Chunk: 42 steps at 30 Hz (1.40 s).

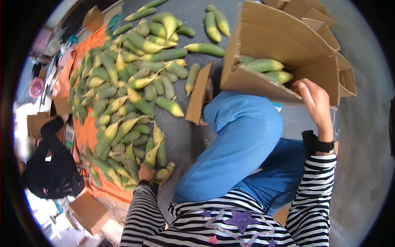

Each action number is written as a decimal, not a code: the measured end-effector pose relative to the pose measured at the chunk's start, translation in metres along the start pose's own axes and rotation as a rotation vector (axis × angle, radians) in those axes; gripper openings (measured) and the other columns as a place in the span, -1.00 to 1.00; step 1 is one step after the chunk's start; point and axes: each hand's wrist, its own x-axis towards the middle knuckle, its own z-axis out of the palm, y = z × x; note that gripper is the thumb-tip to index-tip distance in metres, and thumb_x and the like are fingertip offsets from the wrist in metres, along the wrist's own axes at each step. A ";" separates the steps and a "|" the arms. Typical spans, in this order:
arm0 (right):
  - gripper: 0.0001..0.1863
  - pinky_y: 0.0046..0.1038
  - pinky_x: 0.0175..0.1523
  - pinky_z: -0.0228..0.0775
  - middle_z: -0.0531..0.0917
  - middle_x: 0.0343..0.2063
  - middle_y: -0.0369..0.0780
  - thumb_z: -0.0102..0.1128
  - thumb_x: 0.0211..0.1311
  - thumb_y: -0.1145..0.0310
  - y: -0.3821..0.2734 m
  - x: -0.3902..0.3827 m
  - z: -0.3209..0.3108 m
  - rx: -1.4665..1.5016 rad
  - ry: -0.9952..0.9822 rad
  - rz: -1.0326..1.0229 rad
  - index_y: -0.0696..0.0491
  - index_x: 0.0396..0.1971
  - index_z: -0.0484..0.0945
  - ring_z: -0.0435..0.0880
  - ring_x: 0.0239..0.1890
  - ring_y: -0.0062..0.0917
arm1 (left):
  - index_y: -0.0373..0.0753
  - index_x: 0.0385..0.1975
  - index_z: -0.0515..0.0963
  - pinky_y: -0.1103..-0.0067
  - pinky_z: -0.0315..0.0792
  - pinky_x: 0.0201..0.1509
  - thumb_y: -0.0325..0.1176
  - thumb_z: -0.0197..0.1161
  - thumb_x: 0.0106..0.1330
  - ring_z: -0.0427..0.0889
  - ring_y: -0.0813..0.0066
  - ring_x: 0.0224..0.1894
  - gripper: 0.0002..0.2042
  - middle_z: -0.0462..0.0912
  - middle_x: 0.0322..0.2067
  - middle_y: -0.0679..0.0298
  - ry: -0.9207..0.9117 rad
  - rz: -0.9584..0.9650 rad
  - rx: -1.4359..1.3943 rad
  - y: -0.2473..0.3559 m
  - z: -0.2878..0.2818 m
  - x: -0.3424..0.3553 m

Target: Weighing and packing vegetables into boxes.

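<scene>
Far left, from where I watch: a co-worker in black clothing (53,166) beside a small device with a green-lit display (68,140); above them, a round pink plastic basin (36,87). Lower down, a tan cardboard carton (89,212).

Next, a bright orange sheet (94,44), running behind and under a broad heap of long, thick green vegetables with pale yellow ends (140,99). Heap spills rightward onto the dark grey floor (181,138).

Left grip (147,172), black band at the wrist: at the heap's near edge, fingers against a yellow-tipped green vegetable (151,158). Fingers partly hidden; I can't make out whether they close round it.

Right of the heap, a narrow upright brown cardboard panel (199,95), just beside a bent knee in blue denim (245,117). Beyond it, up top, two green vegetables side by side (216,24) on the floor; a third lies below them, near the box.

Right: a tall open brown cardboard box (284,31), several green vegetables with yellowish ends (265,65) lying inside. Right grip (314,99), also black-banded, at its near rim, fingers bent inward, partly hidden; I can't judge how tightly it holds.
</scene>
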 end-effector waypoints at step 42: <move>-0.69 -0.23 -0.26 0.47 0.63 -0.47 -0.10 0.06 0.46 0.19 0.027 -0.012 -0.034 0.201 0.443 0.074 0.11 -0.36 0.59 0.65 -0.37 -0.17 | -0.36 0.29 0.30 0.24 0.36 0.33 -0.52 0.17 0.25 0.44 -0.11 0.25 -0.45 0.42 0.17 -0.14 0.282 1.399 0.692 0.703 -0.316 -0.145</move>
